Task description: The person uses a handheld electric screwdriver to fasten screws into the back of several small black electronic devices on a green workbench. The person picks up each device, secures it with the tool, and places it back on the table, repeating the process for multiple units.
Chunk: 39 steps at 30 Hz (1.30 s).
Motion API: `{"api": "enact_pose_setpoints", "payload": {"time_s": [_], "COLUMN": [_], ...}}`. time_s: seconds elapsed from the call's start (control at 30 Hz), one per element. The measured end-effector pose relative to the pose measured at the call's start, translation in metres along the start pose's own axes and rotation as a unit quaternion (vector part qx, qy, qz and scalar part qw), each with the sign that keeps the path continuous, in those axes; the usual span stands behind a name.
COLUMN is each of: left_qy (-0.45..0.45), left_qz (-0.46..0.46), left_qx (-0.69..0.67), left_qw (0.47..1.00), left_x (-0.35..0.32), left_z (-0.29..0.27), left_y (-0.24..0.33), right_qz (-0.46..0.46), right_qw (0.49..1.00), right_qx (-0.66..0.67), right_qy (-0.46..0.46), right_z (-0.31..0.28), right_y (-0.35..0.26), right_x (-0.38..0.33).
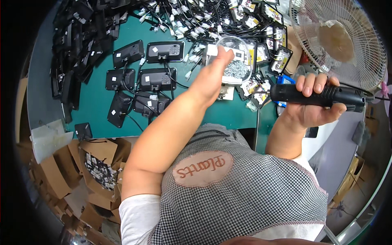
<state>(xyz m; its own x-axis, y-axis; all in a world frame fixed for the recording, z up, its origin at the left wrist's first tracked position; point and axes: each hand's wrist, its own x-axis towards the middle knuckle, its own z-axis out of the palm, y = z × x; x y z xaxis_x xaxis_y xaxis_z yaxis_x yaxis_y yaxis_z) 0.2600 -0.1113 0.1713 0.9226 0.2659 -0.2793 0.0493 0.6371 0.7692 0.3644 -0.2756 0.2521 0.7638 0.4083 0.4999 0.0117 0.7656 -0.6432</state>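
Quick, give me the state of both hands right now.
Left hand: reaching into the clear plastic tub of screws; whether the fingers are closed cannot be told.
Right hand: closed around the black electric screwdriver.

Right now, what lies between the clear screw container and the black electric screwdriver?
In the head view, small black labelled modules lie on the green table between container and screwdriver.
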Motion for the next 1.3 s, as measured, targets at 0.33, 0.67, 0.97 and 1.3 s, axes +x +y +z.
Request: {"api": "enact_pose_setpoints", "payload": {"time_s": [0.33,0.67,0.97,1.3], "left_qy": [0.26,0.486,0.373,0.374], "left_qz": [0.204,0.073,-0.084,-0.01], "left_qx": [0.476,0.506,0.736,0.416], "left_qw": [0.815,0.709,0.559,0.829], "left_x": [-0.068,-0.179,-0.056,-0.021], "left_z": [-0.092,-0.26,-0.314,-0.364], "left_y": [-0.009,0.031,0.046,0.078], "right_qz": [0.207,0.373,0.333,0.318], "right_qw": [0.976,0.919,0.933,0.919], "right_qx": [-0.037,-0.121,-0.124,-0.199], "right_qy": [0.05,0.031,0.053,0.123], "right_z": [-0.002,0.054,0.086,0.073], "right_y": [0.022,0.087,0.1,0.088], "right_x": [-0.032,-0.053,-0.071,-0.083]}}
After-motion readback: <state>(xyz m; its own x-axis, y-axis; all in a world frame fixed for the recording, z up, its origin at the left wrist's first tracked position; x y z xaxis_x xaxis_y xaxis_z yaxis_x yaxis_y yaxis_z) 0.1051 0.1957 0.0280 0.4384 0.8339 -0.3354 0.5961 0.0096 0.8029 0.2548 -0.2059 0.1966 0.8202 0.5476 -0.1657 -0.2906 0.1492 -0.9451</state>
